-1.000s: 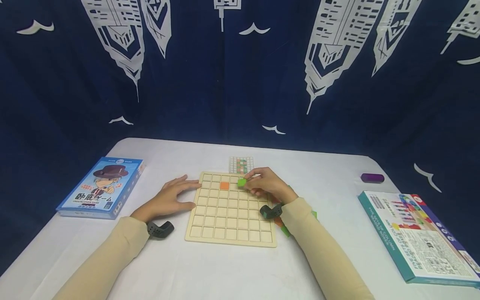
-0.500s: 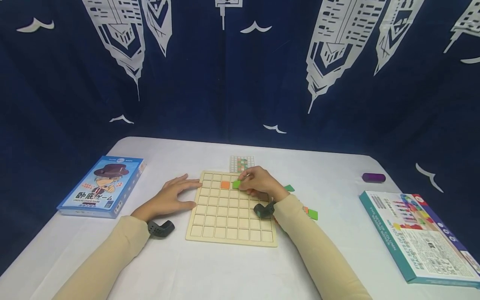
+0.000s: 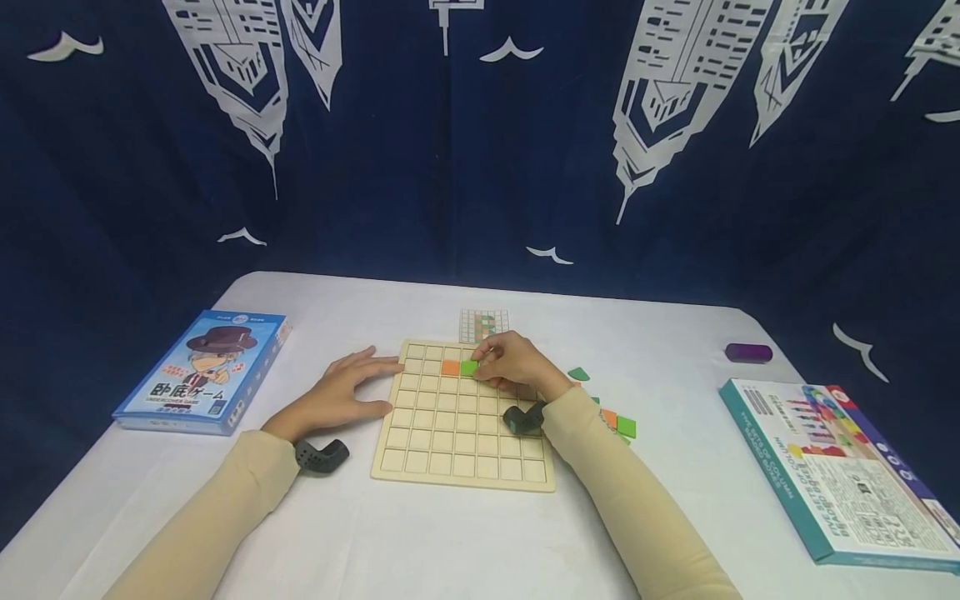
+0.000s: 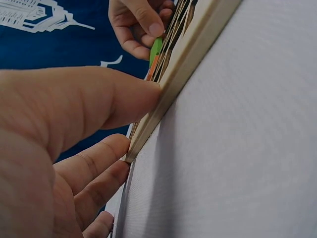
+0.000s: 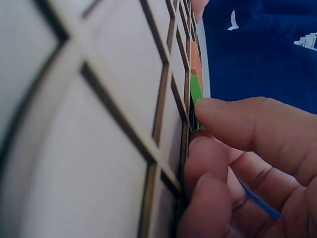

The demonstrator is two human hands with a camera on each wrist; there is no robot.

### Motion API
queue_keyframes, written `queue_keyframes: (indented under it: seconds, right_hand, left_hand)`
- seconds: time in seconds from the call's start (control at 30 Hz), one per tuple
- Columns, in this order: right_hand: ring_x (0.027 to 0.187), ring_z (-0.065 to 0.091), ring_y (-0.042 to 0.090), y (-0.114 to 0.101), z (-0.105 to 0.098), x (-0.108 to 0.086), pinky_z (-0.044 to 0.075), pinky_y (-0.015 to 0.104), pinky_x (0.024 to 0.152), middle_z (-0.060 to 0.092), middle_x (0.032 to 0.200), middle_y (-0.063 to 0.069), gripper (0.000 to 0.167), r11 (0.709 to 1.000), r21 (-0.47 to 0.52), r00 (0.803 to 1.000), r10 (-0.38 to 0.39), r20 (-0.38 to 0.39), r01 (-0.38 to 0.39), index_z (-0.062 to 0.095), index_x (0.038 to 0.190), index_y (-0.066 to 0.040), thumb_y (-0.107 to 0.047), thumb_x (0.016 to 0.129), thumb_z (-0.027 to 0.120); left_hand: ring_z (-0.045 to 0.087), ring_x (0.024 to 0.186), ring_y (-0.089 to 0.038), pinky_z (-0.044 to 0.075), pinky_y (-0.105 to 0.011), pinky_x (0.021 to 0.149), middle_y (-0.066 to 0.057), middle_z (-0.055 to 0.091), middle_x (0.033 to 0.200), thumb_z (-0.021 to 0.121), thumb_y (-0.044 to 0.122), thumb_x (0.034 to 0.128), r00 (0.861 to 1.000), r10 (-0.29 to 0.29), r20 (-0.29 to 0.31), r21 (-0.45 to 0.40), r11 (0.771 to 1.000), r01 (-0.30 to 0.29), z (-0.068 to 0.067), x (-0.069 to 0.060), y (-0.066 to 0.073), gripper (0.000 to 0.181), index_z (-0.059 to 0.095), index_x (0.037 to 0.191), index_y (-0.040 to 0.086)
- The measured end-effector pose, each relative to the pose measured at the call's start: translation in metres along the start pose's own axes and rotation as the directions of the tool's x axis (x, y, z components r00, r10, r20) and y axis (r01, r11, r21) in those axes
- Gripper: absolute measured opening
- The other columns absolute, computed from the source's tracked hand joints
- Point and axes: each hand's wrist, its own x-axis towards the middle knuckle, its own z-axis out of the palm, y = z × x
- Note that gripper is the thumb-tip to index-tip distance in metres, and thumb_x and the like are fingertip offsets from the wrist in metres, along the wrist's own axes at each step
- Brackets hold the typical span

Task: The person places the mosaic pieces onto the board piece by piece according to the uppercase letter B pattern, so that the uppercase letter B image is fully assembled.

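Observation:
A wooden grid board [image 3: 445, 442] lies flat on the white table. An orange square tile [image 3: 450, 368] sits in its second row. Just to the right of it, my right hand [image 3: 517, 364] pinches a green square tile [image 3: 468, 368] between thumb and fingers. In the right wrist view the green tile [image 5: 196, 88] is tilted, its near edge raised off the grid and its far end by the orange tile [image 5: 195, 58]. My left hand [image 3: 337, 397] has its fingers spread, and in the left wrist view the thumb and fingertips touch the board's side edge [image 4: 171, 82].
A small printed grid card [image 3: 483, 323] lies behind the board. Loose green and orange pieces [image 3: 626, 427] lie right of it, partly hidden by the right sleeve. A blue game box [image 3: 202, 371] is at left; a larger box [image 3: 840, 471] and purple case [image 3: 748, 353] are at right.
My right hand has moved left with the green tile, bringing it down beside the orange tile. More loose pieces show from behind the right sleeve. My left hand has stayed in place.

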Motion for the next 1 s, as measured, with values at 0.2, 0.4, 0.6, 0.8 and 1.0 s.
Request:
queue_keyframes:
  seconds: [0.2,0.4,0.6,0.8,1.0]
  right_hand:
    - [0.061,0.061,0.01,0.003,-0.002,-0.002,0.056,0.022,0.06,0.072,0.081,0.002,0.028,0.999,0.038,0.998,-0.041,0.044,0.039,0.072,0.121,0.007,0.0,0.095,0.078]
    - [0.068,0.06,0.012,0.009,-0.008,-0.008,0.055,0.023,0.064,0.069,0.086,0.002,0.029,0.987,0.139,0.991,-0.094,0.095,0.08,0.071,0.125,0.007,-0.002,0.097,0.075]
    - [0.072,0.064,0.015,0.017,-0.018,-0.017,0.056,0.024,0.066,0.07,0.091,0.003,0.03,0.97,0.232,0.987,-0.103,0.12,0.073,0.071,0.131,0.002,-0.006,0.102,0.071]
    - [0.074,0.065,0.014,0.025,-0.032,-0.025,0.056,0.023,0.064,0.073,0.097,0.006,0.035,0.947,0.319,0.989,-0.089,0.121,0.046,0.066,0.135,0.007,-0.007,0.103,0.069]
    - [0.072,0.062,0.013,0.034,-0.046,-0.036,0.055,0.021,0.064,0.074,0.102,0.01,0.039,0.924,0.381,0.993,-0.068,0.096,0.026,0.061,0.138,0.013,-0.004,0.104,0.066]
  left_hand:
    - [0.02,0.162,-0.049,0.011,-0.073,0.127,-0.016,0.052,0.163,0.08,0.032,0.0934,1.0,0.012,-0.005,0.004,1.0,-0.012,-0.001,0.0,0.001,0.065,0.062,0.152,0.01]
    - [0.02,0.162,-0.049,0.011,-0.074,0.127,-0.016,0.052,0.163,0.08,0.031,0.0931,1.0,0.002,-0.004,0.001,1.0,-0.002,-0.001,0.0,0.003,0.065,0.063,0.152,0.01]
    - [0.02,0.162,-0.049,0.011,-0.074,0.126,-0.016,0.052,0.163,0.08,0.03,0.0929,1.0,0.007,-0.005,0.004,1.0,-0.007,0.0,0.0,0.003,0.065,0.063,0.152,0.009]
    - [0.018,0.163,-0.047,0.009,-0.073,0.127,-0.015,0.051,0.164,0.079,0.029,0.0935,1.0,-0.013,0.002,-0.008,1.0,0.013,0.0,-0.001,0.003,0.065,0.062,0.153,0.009]
    - [0.02,0.162,-0.048,0.01,-0.075,0.126,-0.016,0.052,0.164,0.08,0.03,0.0929,1.0,-0.006,-0.006,-0.009,1.0,0.006,-0.001,-0.001,0.004,0.065,0.062,0.152,0.009]
